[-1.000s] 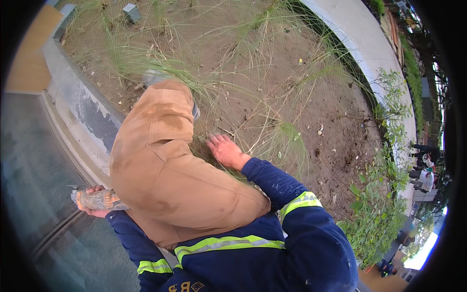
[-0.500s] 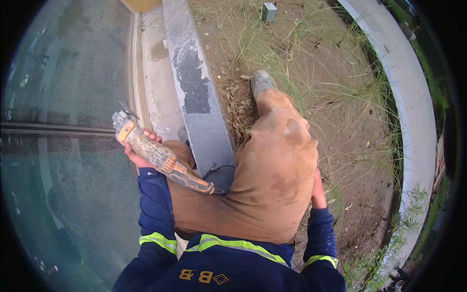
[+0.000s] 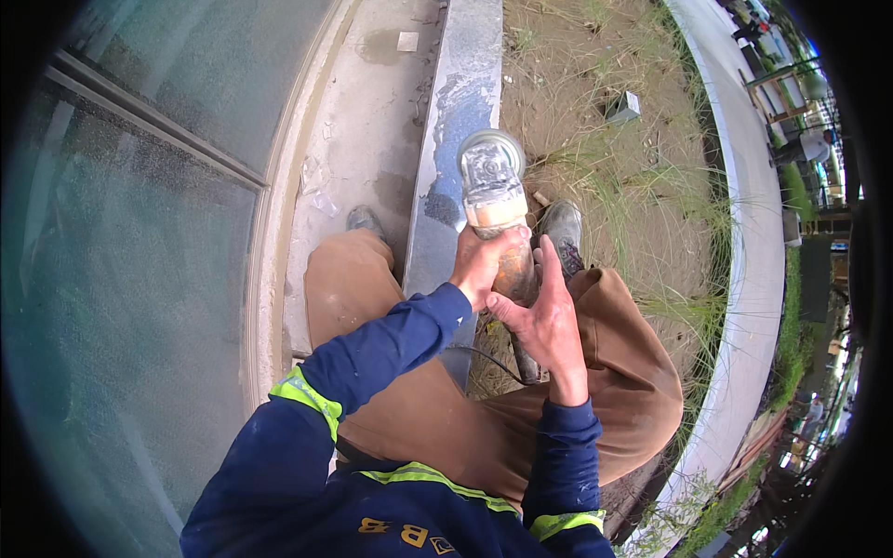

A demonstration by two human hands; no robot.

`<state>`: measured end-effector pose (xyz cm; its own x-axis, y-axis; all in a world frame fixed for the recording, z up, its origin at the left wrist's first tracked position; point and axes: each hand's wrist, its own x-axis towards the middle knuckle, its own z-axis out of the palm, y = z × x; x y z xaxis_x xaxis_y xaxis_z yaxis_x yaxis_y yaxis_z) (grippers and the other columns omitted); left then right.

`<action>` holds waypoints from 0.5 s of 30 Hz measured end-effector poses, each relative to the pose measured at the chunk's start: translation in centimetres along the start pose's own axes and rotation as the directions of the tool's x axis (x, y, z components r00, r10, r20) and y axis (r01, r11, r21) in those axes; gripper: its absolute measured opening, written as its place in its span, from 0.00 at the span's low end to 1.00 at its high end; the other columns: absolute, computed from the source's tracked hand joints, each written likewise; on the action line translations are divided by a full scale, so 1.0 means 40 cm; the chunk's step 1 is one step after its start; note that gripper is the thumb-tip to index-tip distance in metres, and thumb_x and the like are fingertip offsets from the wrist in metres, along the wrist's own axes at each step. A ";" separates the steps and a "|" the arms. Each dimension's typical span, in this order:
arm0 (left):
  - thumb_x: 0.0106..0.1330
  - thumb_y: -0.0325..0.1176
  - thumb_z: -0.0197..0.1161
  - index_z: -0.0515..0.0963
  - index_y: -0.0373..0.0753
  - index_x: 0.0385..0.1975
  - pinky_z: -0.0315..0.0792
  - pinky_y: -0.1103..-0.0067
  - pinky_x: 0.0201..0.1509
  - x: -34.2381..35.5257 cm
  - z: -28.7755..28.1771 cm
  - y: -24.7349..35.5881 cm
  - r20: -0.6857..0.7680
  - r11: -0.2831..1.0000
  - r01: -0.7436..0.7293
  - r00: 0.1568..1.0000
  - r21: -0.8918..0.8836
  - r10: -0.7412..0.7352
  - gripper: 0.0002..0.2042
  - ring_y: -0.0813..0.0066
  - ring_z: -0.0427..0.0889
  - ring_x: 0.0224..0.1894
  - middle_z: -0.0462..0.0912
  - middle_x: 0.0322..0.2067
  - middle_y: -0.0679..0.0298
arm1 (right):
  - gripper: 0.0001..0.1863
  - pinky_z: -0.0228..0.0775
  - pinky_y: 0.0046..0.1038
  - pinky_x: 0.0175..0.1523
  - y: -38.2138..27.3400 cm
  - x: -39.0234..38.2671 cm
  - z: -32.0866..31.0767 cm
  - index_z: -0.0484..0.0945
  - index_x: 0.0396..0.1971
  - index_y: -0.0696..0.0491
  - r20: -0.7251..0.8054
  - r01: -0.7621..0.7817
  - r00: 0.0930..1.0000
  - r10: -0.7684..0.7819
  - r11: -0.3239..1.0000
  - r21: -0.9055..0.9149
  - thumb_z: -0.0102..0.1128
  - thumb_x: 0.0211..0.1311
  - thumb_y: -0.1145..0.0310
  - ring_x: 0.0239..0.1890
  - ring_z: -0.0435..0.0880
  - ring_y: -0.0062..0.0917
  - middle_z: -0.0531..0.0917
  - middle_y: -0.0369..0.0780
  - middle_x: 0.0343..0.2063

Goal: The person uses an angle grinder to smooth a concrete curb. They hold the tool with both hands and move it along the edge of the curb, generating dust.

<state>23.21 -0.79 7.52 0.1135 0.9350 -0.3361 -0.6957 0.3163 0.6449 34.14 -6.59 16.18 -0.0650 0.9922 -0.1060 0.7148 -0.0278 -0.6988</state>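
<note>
Grinder [image 3: 500, 212] has swung in from the glass side. Half a second ago the left hand held it out to the left; now it's in front of the body, over the concrete ledge [image 3: 473, 46], disc end pointing away from the person. Can't tell if the disc touches the ledge or just hangs above it.

Left hand [image 3: 482, 265]: fingers wrapped round the tool body, just behind the head, firm hold. Right hand [image 3: 551, 321]: was down by the right knee, now up at the grinder's right side, thumb and fingers spread, not wrapped (contact with the casing is hard to judge from this angle).

What it means: grinder was one-handed off to the side, now both hands are at it. Only the left clearly carries it, so I'd not call it a two-handed grip yet.

Cord [image 3: 498, 361] loops low by the tail, near the trousers [image 3: 400, 400]. Boots on both sides of the ledge, left [image 3: 365, 221] on the pale floor strip, right [image 3: 562, 228] in the soil bed [image 3: 605, 79].
</note>
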 end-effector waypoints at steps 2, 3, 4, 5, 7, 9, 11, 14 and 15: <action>0.63 0.34 0.71 0.78 0.34 0.50 0.82 0.69 0.45 0.013 -0.001 -0.028 0.013 0.992 0.100 0.995 -0.076 -0.099 0.18 0.70 0.86 0.39 0.85 0.40 0.60 | 0.62 0.70 0.41 0.69 0.073 0.029 0.050 0.51 0.74 0.67 -0.023 -0.012 1.000 0.014 0.995 0.096 0.84 0.48 0.56 0.67 0.75 0.48 0.72 0.60 0.64; 0.63 0.34 0.70 0.78 0.34 0.50 0.82 0.69 0.45 0.014 -0.025 -0.031 0.020 0.982 0.176 0.984 -0.074 -0.175 0.18 0.70 0.86 0.39 0.85 0.40 0.60 | 0.64 0.71 0.41 0.68 0.081 0.031 0.060 0.50 0.74 0.66 0.035 -0.119 0.993 0.114 0.970 0.210 0.85 0.46 0.55 0.66 0.76 0.47 0.73 0.59 0.64; 0.64 0.34 0.70 0.78 0.34 0.50 0.82 0.68 0.45 0.005 -0.046 -0.037 0.026 0.961 0.266 0.964 -0.074 -0.264 0.17 0.70 0.87 0.39 0.85 0.40 0.59 | 0.66 0.72 0.40 0.67 0.089 0.022 0.065 0.49 0.75 0.64 0.106 -0.245 0.969 0.222 0.918 0.312 0.86 0.45 0.53 0.65 0.78 0.45 0.74 0.58 0.63; 0.64 0.34 0.70 0.78 0.33 0.50 0.83 0.68 0.44 0.004 -0.069 -0.051 0.007 0.944 0.318 0.948 -0.084 -0.319 0.18 0.69 0.87 0.39 0.85 0.40 0.58 | 0.67 0.75 0.40 0.65 0.128 0.018 0.089 0.48 0.76 0.62 0.150 -0.259 0.962 0.229 0.939 0.227 0.86 0.43 0.53 0.62 0.81 0.44 0.77 0.57 0.62; 0.64 0.34 0.70 0.77 0.34 0.53 0.82 0.67 0.49 0.008 -0.078 -0.068 -0.049 0.928 0.358 0.930 -0.105 -0.364 0.19 0.69 0.86 0.43 0.85 0.43 0.59 | 0.68 0.74 0.39 0.65 0.140 0.031 0.106 0.49 0.76 0.60 0.184 -0.262 0.956 0.227 0.945 0.197 0.87 0.41 0.51 0.62 0.80 0.42 0.79 0.56 0.60; 0.64 0.34 0.70 0.77 0.36 0.55 0.80 0.68 0.53 0.012 -0.088 -0.072 -0.091 0.912 0.398 0.909 -0.098 -0.407 0.20 0.71 0.85 0.47 0.84 0.46 0.61 | 0.69 0.75 0.38 0.64 0.163 0.035 0.133 0.49 0.77 0.57 0.218 -0.305 0.945 0.245 0.901 0.309 0.88 0.40 0.51 0.63 0.80 0.39 0.79 0.53 0.60; 0.64 0.34 0.71 0.77 0.36 0.54 0.80 0.69 0.52 0.037 -0.104 -0.091 -0.100 0.923 0.383 0.918 -0.024 -0.383 0.20 0.72 0.84 0.46 0.84 0.46 0.60 | 0.69 0.75 0.38 0.64 0.189 0.055 0.153 0.48 0.77 0.56 0.273 -0.357 0.926 0.259 0.833 0.422 0.88 0.40 0.53 0.63 0.80 0.38 0.79 0.52 0.60; 0.63 0.34 0.72 0.78 0.36 0.54 0.80 0.71 0.52 0.044 -0.114 -0.102 -0.103 0.917 0.399 0.912 0.003 -0.397 0.21 0.72 0.84 0.46 0.85 0.45 0.61 | 0.67 0.73 0.37 0.66 0.196 0.053 0.162 0.48 0.78 0.55 0.345 -0.433 0.892 0.291 0.767 0.474 0.87 0.43 0.58 0.64 0.78 0.36 0.79 0.50 0.61; 0.63 0.34 0.72 0.78 0.36 0.54 0.80 0.71 0.51 0.055 -0.116 -0.088 -0.102 0.924 0.383 0.919 0.004 -0.380 0.21 0.73 0.84 0.46 0.85 0.45 0.61 | 0.66 0.72 0.37 0.67 0.192 0.075 0.162 0.48 0.78 0.54 0.357 -0.436 0.890 0.285 0.762 0.478 0.87 0.44 0.60 0.64 0.78 0.36 0.78 0.50 0.62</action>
<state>22.62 -0.60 1.35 0.2968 0.7229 -0.6240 -0.5968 0.6505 0.4698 34.93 -4.60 5.92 -0.1025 0.8316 -0.5458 0.2403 -0.5117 -0.8249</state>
